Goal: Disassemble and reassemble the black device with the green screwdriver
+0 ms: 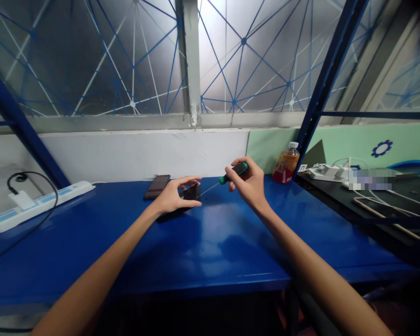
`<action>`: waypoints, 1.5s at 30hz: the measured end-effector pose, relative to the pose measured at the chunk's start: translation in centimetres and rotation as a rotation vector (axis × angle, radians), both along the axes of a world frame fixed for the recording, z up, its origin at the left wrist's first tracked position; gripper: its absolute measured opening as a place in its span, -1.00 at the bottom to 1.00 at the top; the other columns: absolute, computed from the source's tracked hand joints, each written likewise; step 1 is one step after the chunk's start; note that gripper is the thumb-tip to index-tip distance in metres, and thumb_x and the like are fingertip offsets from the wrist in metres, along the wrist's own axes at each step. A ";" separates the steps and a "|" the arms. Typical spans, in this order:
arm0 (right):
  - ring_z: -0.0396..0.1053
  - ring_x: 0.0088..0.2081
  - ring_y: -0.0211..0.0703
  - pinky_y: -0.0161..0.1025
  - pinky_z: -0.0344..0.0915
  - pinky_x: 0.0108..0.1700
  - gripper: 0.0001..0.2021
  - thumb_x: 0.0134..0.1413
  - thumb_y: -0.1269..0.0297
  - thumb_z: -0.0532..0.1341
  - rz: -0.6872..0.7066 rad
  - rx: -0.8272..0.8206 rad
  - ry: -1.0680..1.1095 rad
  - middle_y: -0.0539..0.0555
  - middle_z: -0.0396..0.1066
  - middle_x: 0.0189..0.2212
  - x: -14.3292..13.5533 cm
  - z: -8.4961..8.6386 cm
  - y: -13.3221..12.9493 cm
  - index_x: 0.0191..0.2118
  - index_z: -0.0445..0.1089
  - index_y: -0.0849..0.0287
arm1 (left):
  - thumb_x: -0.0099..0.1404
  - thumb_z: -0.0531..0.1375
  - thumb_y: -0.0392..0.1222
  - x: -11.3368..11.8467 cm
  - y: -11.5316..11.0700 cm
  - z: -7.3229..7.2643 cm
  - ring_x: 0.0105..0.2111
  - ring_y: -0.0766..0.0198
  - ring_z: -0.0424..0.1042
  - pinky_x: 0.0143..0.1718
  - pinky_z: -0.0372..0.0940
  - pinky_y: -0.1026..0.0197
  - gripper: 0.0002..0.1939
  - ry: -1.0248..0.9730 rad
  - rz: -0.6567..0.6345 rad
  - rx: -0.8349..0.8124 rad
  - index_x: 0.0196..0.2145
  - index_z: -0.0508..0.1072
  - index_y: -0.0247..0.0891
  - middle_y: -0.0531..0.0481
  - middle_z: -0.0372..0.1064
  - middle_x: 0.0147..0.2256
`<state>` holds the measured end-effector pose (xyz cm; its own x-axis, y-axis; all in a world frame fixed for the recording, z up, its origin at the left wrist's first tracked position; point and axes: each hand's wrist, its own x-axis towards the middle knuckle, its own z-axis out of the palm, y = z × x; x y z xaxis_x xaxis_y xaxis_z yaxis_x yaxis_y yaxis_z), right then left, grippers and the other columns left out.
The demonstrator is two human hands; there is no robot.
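Where fingers (235, 176) grip, thin-shafted screwdriver (238, 170), glossy desk (217, 256)

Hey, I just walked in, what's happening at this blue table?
A person is working at the blue table with bare hands. The right hand holds a green-and-black screwdriver, its shaft pointing down toward a dark object that the left hand grips. What that object is, I can't tell. Behind the left hand, a black phone-like device lies on the table, and a bottle with reddish contents stands at the back right.

Both hands (173, 195) (249, 183) curled, forearms outstretched
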<state>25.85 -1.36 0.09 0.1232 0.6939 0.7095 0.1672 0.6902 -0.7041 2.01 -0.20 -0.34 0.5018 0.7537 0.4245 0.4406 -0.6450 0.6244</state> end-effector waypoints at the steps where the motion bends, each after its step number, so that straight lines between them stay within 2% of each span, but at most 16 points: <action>1: 0.34 -0.71 -0.28 -0.32 0.31 -0.62 -0.74 0.06 0.06 0.28 -0.001 0.000 -0.002 -0.12 0.32 -0.65 0.0 0.0 -0.1 -0.27 0.27 0.10 | 0.03 0.42 -0.08 0.0 0.0 0.0 0.02 0.06 0.39 0.01 0.26 0.00 -0.30 0.000 0.000 0.003 0.14 0.36 -0.12 -0.12 0.44 0.00; 5: 0.33 -0.70 -0.28 -0.32 0.32 -0.59 -0.73 0.09 0.05 0.24 0.044 -0.013 -0.012 -0.14 0.29 -0.67 0.2 0.1 -0.1 -0.22 0.25 0.09 | 0.05 0.41 -0.07 -0.1 0.2 -0.1 0.02 0.06 0.40 0.02 0.26 0.00 -0.32 0.001 0.001 0.023 0.13 0.37 -0.11 -0.11 0.44 0.01; 9: 0.37 -0.65 -0.27 -0.32 0.31 -0.60 -0.76 0.11 0.15 0.18 0.199 -0.013 0.023 -0.09 0.37 -0.55 0.5 0.1 0.1 -0.14 0.21 0.09 | 0.05 0.41 -0.07 -0.2 0.3 -0.1 0.01 0.06 0.40 0.01 0.28 0.01 -0.33 0.006 0.013 0.039 0.13 0.38 -0.12 -0.12 0.45 0.01; 11: 0.36 -0.66 -0.28 -0.31 0.33 -0.58 -0.77 0.11 0.19 0.17 0.234 -0.011 0.037 -0.10 0.37 -0.55 0.5 0.1 0.0 -0.13 0.20 0.09 | 0.05 0.41 -0.06 -0.2 0.3 -0.2 0.01 0.05 0.40 0.01 0.28 0.00 -0.33 0.001 0.017 0.036 0.12 0.38 -0.12 -0.11 0.45 0.01; 14: 0.32 -0.70 -0.29 -0.33 0.30 -0.59 -0.75 0.13 0.19 0.20 0.152 0.008 0.014 -0.18 0.27 -0.67 0.3 0.2 -0.3 -0.11 0.22 0.11 | 0.04 0.41 -0.04 -0.2 0.2 -0.2 0.02 0.03 0.40 0.02 0.26 -0.03 -0.33 -0.006 0.016 0.031 0.12 0.38 -0.11 -0.11 0.45 0.01; 18: 0.21 -0.76 -0.37 -0.41 0.14 -0.69 -0.70 0.14 0.13 0.25 0.023 0.015 -0.006 -0.19 0.24 -0.67 0.1 0.1 -0.6 -0.06 0.28 0.11 | 0.04 0.41 -0.02 -0.1 0.2 -0.1 0.03 0.02 0.39 0.01 0.26 -0.03 -0.32 -0.006 0.020 0.035 0.12 0.39 -0.09 -0.09 0.45 0.01; 24: 0.31 -0.70 -0.31 -0.37 0.23 -0.63 -0.72 0.20 0.19 0.15 0.129 0.029 0.015 -0.16 0.30 -0.62 0.3 -0.6 0.2 0.01 0.22 0.09 | 0.04 0.41 -0.04 -0.2 0.4 -0.2 0.02 0.03 0.40 0.00 0.26 -0.03 -0.34 -0.012 0.026 0.033 0.11 0.39 -0.08 -0.09 0.45 0.01; 30: 0.24 -0.74 -0.35 -0.39 0.17 -0.67 -0.71 0.14 0.17 0.25 -0.012 0.046 -0.002 -0.18 0.27 -0.66 -0.1 -0.2 -0.5 -0.07 0.27 0.11 | 0.04 0.40 -0.05 -0.2 0.3 -0.1 0.01 0.03 0.40 0.00 0.27 -0.03 -0.34 -0.005 0.021 0.031 0.11 0.39 -0.08 -0.09 0.44 0.01; 32: 0.22 -0.75 -0.36 -0.40 0.15 -0.68 -0.72 0.13 0.15 0.26 -0.019 0.028 -0.013 -0.18 0.25 -0.69 -0.1 -0.1 -0.6 -0.09 0.28 0.12 | 0.04 0.40 -0.04 -0.2 0.3 -0.1 0.00 0.03 0.40 0.01 0.26 -0.04 -0.34 -0.005 0.017 0.035 0.11 0.39 -0.08 -0.10 0.44 0.01; 35: 0.27 -0.72 -0.33 -0.38 0.21 -0.64 -0.74 0.18 0.19 0.19 0.059 0.021 -0.008 -0.17 0.27 -0.67 0.2 -0.2 -0.3 -0.05 0.25 0.12 | 0.04 0.40 -0.04 -0.2 0.3 -0.1 0.01 0.02 0.40 0.00 0.26 -0.04 -0.35 -0.006 0.019 0.036 0.10 0.40 -0.09 -0.10 0.44 0.02; 40: 0.30 -0.70 -0.36 -0.37 0.22 -0.65 -0.73 0.10 0.34 0.14 0.176 0.036 0.052 -0.09 0.38 -0.47 0.4 -0.5 0.3 -0.05 0.23 0.12 | 0.04 0.40 -0.04 -0.2 0.3 -0.3 0.02 0.03 0.40 -0.01 0.27 -0.02 -0.35 -0.009 0.023 0.033 0.10 0.40 -0.08 -0.09 0.44 0.02; 45: 0.28 -0.72 -0.32 -0.37 0.23 -0.63 -0.83 0.12 0.29 0.19 0.073 0.029 0.020 -0.17 0.27 -0.67 0.1 -0.3 0.0 -0.16 0.28 0.13 | 0.03 0.41 -0.04 -0.1 0.4 -0.4 0.03 0.01 0.39 0.00 0.27 -0.04 -0.34 -0.014 0.003 0.038 0.11 0.40 -0.09 -0.10 0.44 0.02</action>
<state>26.00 -1.32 -0.16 0.0878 0.6806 0.7273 0.1016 0.7202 -0.6863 1.89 0.19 -0.74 0.4932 0.7383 0.4601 0.4341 -0.6672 0.6053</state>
